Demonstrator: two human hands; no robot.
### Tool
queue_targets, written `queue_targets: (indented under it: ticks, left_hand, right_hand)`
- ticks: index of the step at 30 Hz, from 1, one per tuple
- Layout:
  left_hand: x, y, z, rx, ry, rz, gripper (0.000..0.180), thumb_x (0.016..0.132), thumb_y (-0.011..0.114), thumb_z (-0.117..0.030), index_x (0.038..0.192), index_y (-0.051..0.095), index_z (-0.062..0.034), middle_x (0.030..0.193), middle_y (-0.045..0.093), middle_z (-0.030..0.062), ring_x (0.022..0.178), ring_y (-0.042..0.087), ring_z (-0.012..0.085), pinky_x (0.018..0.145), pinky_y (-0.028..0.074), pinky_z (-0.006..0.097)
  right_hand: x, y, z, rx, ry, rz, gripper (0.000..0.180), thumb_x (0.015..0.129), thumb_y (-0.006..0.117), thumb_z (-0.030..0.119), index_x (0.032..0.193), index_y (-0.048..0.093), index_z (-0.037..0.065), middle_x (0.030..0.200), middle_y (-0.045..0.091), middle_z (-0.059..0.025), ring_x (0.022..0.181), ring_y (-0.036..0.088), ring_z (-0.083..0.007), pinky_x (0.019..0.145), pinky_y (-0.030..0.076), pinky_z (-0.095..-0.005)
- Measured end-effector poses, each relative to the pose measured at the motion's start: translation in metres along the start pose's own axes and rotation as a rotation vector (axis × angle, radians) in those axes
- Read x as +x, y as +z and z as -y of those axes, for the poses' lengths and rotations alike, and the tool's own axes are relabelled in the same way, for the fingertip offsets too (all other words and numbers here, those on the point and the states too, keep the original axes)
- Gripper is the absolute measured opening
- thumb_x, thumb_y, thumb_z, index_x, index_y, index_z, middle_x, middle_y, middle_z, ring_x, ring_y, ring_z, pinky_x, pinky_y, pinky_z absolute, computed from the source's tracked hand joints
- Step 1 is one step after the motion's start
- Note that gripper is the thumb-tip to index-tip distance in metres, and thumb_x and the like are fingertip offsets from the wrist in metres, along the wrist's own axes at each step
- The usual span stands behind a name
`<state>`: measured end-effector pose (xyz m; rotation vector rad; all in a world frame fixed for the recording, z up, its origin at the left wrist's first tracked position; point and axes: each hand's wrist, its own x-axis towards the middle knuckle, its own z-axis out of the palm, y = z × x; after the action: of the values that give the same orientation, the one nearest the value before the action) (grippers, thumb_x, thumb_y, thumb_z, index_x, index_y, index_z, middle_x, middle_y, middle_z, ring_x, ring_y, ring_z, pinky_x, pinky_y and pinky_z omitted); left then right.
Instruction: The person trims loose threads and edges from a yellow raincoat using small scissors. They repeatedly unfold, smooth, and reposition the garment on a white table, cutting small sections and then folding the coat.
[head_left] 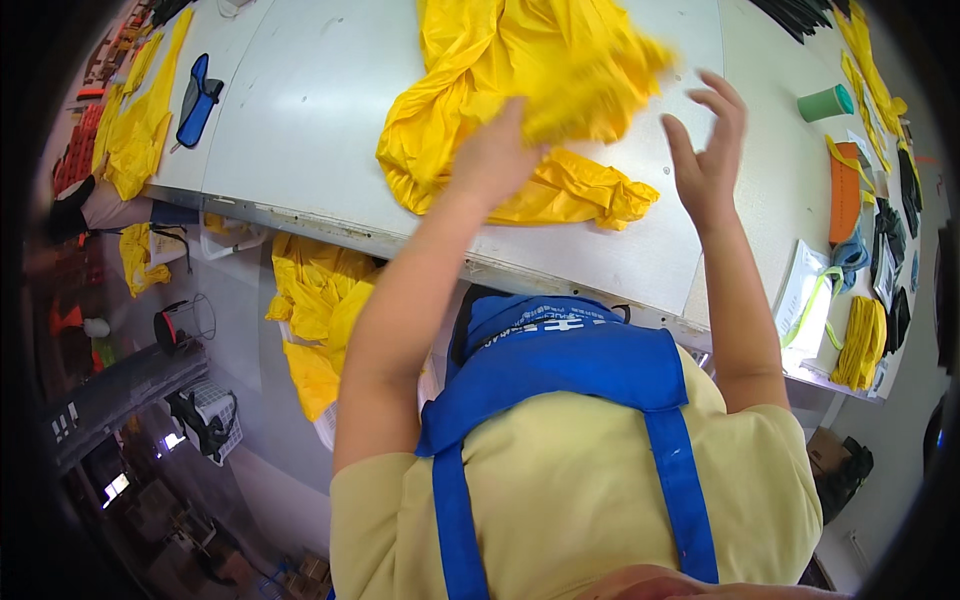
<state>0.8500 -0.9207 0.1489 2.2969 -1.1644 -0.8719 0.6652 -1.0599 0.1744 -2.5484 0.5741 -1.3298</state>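
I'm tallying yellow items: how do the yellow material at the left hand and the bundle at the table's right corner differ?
The yellow material is loose and crumpled; the yellow bundle is narrow and compact. The material looks much larger than the bundle. Both are yellow and lie on the table.

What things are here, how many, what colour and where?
Table: one, whitish, centre.
Heap: one, yellow, on table.
Lower heap: one, yellow, below table's edge.
Long piece: one, yellow, far left.
Item: one, blue and black, table's left.
Cylinder: one, green, table's right.
Panel: one, orange, near cylinder.
Bundle: one, yellow, table's right corner.
Paper: count unclear, white, beside bundle.
Edge clutter: uncounted, mixed colours, both sides.
Apron: one, blue, worn.
Shirt: one, pale yellow, under apron.
Left hand: one, bare, on heap.
Right hand: one, open, above table.
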Motion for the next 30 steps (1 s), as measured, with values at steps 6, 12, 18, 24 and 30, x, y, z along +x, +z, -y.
queue_targets:
  ticks: [6, 12, 18, 24, 30]
  left_hand:
    - [0.064, -0.053, -0.026, -0.874, 0.419, -0.232, 0.066, 0.08, 0.069, -0.022, 0.132, 0.035, -0.0011, 0.121, 0.053, 0.0187, 0.104, 0.057, 0.0318, 0.089, 0.047, 0.037]
    - [0.044, -0.024, -0.081, -0.118, 1.146, -0.731, 0.05, 0.082, 0.066, -0.018, 0.125, 0.045, -0.001, 0.114, 0.057, 0.0139, 0.102, 0.057, 0.0207, 0.079, 0.049, 0.03]
    - [-0.073, 0.037, -0.029, -0.615, 0.283, 0.105, 0.038, 0.08, 0.069, -0.014, 0.112, 0.055, -0.0004, 0.105, 0.058, 0.009, 0.1, 0.055, 0.0122, 0.067, 0.049, 0.023]
    - [-0.083, 0.051, -0.036, -0.883, 0.224, 0.025, 0.076, 0.073, 0.076, -0.012, 0.131, 0.028, -0.0022, 0.123, 0.043, 0.0141, 0.11, 0.051, 0.0219, 0.085, 0.05, 0.03]
    - [-0.08, 0.04, -0.021, -1.118, 0.204, 0.013, 0.055, 0.078, 0.071, -0.01, 0.123, 0.039, -0.0026, 0.119, 0.047, 0.011, 0.102, 0.051, 0.0181, 0.088, 0.044, 0.032]
  right_hand:
    - [-0.13, 0.012, -0.033, -0.141, 0.315, 0.877, 0.074, 0.068, 0.076, 0.023, 0.133, 0.042, 0.013, 0.13, 0.044, -0.0161, 0.124, 0.04, -0.0313, 0.098, 0.038, -0.0378]
    - [-0.12, 0.006, -0.024, 0.659, 1.106, 0.778, 0.047, 0.083, 0.065, 0.026, 0.123, 0.051, 0.006, 0.096, 0.06, -0.0054, 0.086, 0.058, -0.0134, 0.076, 0.046, -0.0242]
    - [-0.088, -0.016, 0.018, 0.998, 1.217, 0.336, 0.035, 0.096, 0.049, 0.035, 0.098, 0.06, 0.002, 0.078, 0.058, 0.0006, 0.066, 0.049, -0.0051, 0.059, 0.04, -0.0203]
    - [-0.075, -0.012, 0.039, 0.953, 1.161, 0.354, 0.033, 0.098, 0.045, 0.033, 0.092, 0.06, 0.004, 0.076, 0.057, 0.0009, 0.061, 0.046, -0.0017, 0.05, 0.036, -0.0162]
    - [-0.057, -0.016, 0.063, 1.042, 1.018, 0.176, 0.01, 0.09, 0.056, 0.01, 0.095, 0.059, 0.003, 0.078, 0.061, -0.0031, 0.068, 0.056, -0.0073, 0.06, 0.046, -0.0204]
